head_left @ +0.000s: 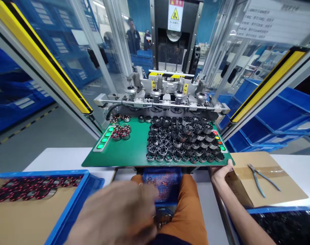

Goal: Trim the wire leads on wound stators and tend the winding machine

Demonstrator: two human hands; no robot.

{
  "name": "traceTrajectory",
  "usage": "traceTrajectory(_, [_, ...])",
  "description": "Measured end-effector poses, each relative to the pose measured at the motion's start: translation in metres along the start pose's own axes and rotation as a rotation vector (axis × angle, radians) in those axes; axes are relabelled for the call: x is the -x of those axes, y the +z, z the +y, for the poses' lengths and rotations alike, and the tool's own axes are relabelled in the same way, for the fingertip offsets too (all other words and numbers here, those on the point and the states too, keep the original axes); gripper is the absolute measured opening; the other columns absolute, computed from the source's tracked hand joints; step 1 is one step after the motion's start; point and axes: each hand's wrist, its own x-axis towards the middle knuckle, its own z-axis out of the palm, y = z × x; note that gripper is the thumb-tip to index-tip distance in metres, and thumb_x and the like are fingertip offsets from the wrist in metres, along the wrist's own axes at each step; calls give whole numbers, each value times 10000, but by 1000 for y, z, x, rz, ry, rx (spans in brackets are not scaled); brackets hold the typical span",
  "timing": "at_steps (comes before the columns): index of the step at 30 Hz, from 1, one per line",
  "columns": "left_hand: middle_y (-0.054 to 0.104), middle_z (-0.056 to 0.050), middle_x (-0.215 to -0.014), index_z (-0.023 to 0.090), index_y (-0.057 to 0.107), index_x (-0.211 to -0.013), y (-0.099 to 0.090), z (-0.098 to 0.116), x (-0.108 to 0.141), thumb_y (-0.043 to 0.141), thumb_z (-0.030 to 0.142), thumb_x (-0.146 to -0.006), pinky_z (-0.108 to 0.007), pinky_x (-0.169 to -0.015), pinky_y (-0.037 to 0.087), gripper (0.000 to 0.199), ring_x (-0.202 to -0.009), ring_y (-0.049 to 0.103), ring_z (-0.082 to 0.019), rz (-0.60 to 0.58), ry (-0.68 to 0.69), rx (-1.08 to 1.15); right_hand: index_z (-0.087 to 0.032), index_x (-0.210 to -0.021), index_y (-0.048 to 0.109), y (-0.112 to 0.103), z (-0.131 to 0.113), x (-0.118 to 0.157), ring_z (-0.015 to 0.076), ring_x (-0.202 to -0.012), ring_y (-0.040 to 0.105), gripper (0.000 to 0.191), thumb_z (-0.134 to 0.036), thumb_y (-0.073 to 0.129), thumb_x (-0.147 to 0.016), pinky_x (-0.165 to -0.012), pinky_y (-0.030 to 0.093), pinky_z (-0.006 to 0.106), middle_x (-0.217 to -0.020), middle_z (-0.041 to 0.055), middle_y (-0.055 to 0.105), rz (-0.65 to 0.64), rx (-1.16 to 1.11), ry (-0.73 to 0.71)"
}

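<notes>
My left hand (119,211) is smeared by motion in the near foreground, above my lap; its fingers do not show clearly, nor whether they hold anything. My right hand (219,173) is at the front right corner of the green worktop (134,149), thumb over the edge, with the other fingers partly hidden below. Stacked rows of black stator cores (170,139) cover the worktop's right half. A small group of stators wound with copper wire (121,131) stands on its left side.
Behind the worktop is a winding machine with several spindles (156,93). A blue tray (87,175) with wound stators is at left. Pliers (259,178) lie on a cardboard box (284,190) at right. Between my legs is a blue bin (176,187). Yellow-edged posts (269,85) flank the machine.
</notes>
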Motion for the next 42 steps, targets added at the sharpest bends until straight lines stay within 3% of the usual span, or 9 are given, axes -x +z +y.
traceTrajectory(2, [843, -31, -1294, 320, 792, -1354, 3, -36, -13, 578, 613, -1150, -355, -1017, 658, 416, -1167, 808, -217, 50, -36, -2, -226, -1293, 737, 0, 0, 0, 295, -1198, 763, 803, -845, 656, -788, -956, 712, 473, -1254, 108, 819, 1, -2, -6])
traceTrajectory(5, [822, -35, -884, 244, 783, -721, 19, -101, -15, 206, 413, -1240, -306, -875, 593, 794, -915, 777, -169, 104, -247, -13, -225, -1267, 739, -1, 0, -1, 293, -1209, 762, 785, -831, 665, -774, -963, 712, 463, -1249, 108, 821, 13, -5, 1])
traceTrajectory(10, [588, -36, -572, 216, 474, -441, 47, -168, 6, 333, 347, -1157, -365, -747, 415, 742, -615, 556, -163, 53, -325, -258, -220, -1230, 753, 1, -2, 1, 309, -1198, 771, 794, -823, 689, -718, -924, 726, 475, -1247, 105, 825, 41, 8, 7])
traceTrajectory(14, [466, -28, -500, 205, 422, -433, 53, -174, 15, 525, 469, -1113, -386, -692, 303, 737, -567, 401, -168, 110, -276, -327, -224, -1217, 764, 2, -4, 5, 328, -1213, 780, 755, -809, 685, -745, -967, 729, 520, -1248, 101, 830, 27, 2, -2])
traceTrajectory(18, [601, -51, -609, 223, 558, -517, 49, -171, 22, 172, 302, -1200, -385, -779, 383, 789, -643, 523, -187, 82, -210, -282, -230, -1218, 760, 3, -4, 6, 343, -1268, 757, 764, -796, 725, -707, -987, 727, 531, -1273, 100, 824, 30, -10, -4])
traceTrajectory(22, [583, -17, -647, 216, 536, -621, 51, -169, 22, 214, 177, -1183, -366, -772, 382, 649, -655, 514, -173, 142, -128, -300, -218, -1223, 749, 6, -6, 8, 356, -1341, 709, 762, -770, 726, -699, -1032, 703, 545, -1297, 108, 813, 43, -13, -8])
traceTrajectory(27, [783, -60, -1094, 197, 680, -1077, 56, -172, 17, 458, 161, -1136, -338, -893, 479, 232, -1012, 683, -197, 185, 12, -522, -218, -1241, 767, 14, -11, 13, 347, -1437, 639, 794, -745, 753, -646, -1164, 624, 526, -1399, 90, 785, 63, -18, -34])
traceTrajectory(30, [791, -72, -1304, 213, 706, -1260, 56, -175, 17, 478, 168, -1138, -375, -1044, 487, 262, -1216, 682, -225, 88, 86, -574, -219, -1257, 775, 16, -12, 14, 360, -1427, 642, 817, -775, 733, -660, -1183, 598, 564, -1437, 80, 768, 54, -3, -12])
traceTrajectory(42, [789, -89, -1366, 211, 721, -1318, 62, -173, 21, 499, 235, -1151, -427, -1070, 490, 279, -1290, 684, -263, 72, 123, -624, -201, -1317, 754, 10, -7, 11, 345, -1418, 658, 753, -711, 723, -764, -1171, 624, 537, -1410, 98, 779, 36, -23, -77])
